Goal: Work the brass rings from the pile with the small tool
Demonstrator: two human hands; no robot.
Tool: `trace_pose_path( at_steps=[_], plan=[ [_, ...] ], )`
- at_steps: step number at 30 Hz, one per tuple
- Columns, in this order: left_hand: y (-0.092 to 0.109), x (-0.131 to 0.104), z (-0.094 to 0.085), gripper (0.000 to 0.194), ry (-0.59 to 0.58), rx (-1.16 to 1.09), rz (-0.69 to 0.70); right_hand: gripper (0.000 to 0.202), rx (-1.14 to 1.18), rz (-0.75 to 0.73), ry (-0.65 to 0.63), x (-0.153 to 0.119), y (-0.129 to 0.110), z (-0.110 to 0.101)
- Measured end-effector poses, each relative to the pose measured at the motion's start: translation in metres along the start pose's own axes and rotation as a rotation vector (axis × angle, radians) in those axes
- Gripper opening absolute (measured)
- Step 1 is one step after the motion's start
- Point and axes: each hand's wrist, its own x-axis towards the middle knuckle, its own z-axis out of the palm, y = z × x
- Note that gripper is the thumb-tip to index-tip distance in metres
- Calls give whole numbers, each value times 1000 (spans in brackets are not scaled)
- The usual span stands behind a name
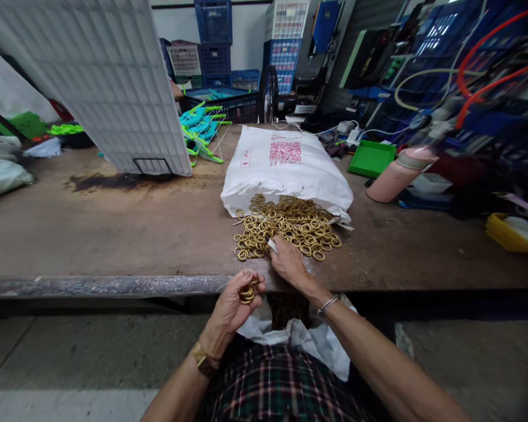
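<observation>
Several brass-coloured rings (247, 294) rest in my left hand (235, 299), whose fingers curl round them just in front of the table edge. My right hand (287, 259) is at the front of a heap of similar rings (308, 228), its fingers closed. A small white piece with a dark tip (271, 245) sticks out at its fingertips; the fingers partly hide it. The heap spills from the mouth of a white sack (286, 164) with red print, lying on the table (149, 234).
A white ribbed panel (114, 88) stands at the left, beside green and blue hangers (202, 132). To the right are a green tray (372, 159), a pink bottle (400, 176) and a yellow container (513, 234). Below the table edge is an open white bag (299, 334).
</observation>
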Motion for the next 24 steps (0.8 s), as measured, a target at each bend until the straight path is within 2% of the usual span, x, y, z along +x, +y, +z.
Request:
trace_pose_path(
  at_steps=[5, 10, 14, 18, 24],
  plan=[
    [-3, 7, 5, 25, 67, 161, 73, 15, 197, -153, 20, -20, 5, -4],
    [-11, 16, 5, 31, 219, 557, 276, 18, 354, -333, -3, -42, 9, -7],
    [-12, 17, 6, 27, 190, 825, 297, 19, 366, -408, -36, -51, 10, -8],
    [-11, 17, 5, 21, 179, 899, 310, 14, 421, -371, -47, -55, 6, -9],
    [-12, 19, 3, 23, 199, 898, 289, 12, 611, -177, -66, -52, -1, -11]
  ],
)
